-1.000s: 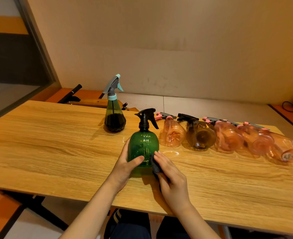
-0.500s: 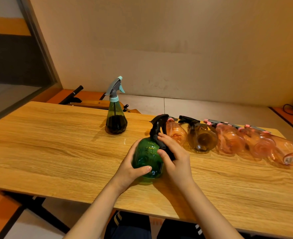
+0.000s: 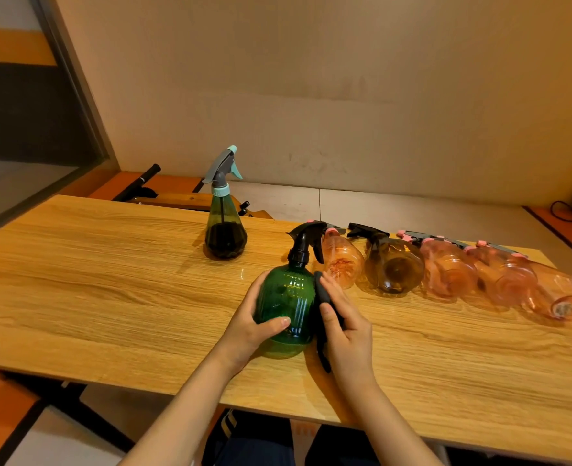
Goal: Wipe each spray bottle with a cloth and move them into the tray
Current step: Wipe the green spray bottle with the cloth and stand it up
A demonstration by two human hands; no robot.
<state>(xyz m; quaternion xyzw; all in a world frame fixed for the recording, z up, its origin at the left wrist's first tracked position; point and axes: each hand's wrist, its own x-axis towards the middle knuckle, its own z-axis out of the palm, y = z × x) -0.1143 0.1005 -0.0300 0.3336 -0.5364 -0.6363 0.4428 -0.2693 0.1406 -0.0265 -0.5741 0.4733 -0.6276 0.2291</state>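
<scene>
Here, green spray bottle [image 3: 286, 301] stands upright on the wooden table [image 3: 110, 280], near the front edge. Left hand [image 3: 251, 326] wraps its left side, thumb across the front. Right hand [image 3: 345, 334] presses a dark cloth [image 3: 323, 297], pinched under fingers and thumb, against its right flank. Just beside: a row of orange and amber bottles [image 3: 446, 270] lying on their sides. A teal-capped bottle [image 3: 224, 227] stands well apart. No tray visible. Risk: a hard wipe stroke could tip the bottle, or the right elbow could nudge the lying row and set it rolling.
</scene>
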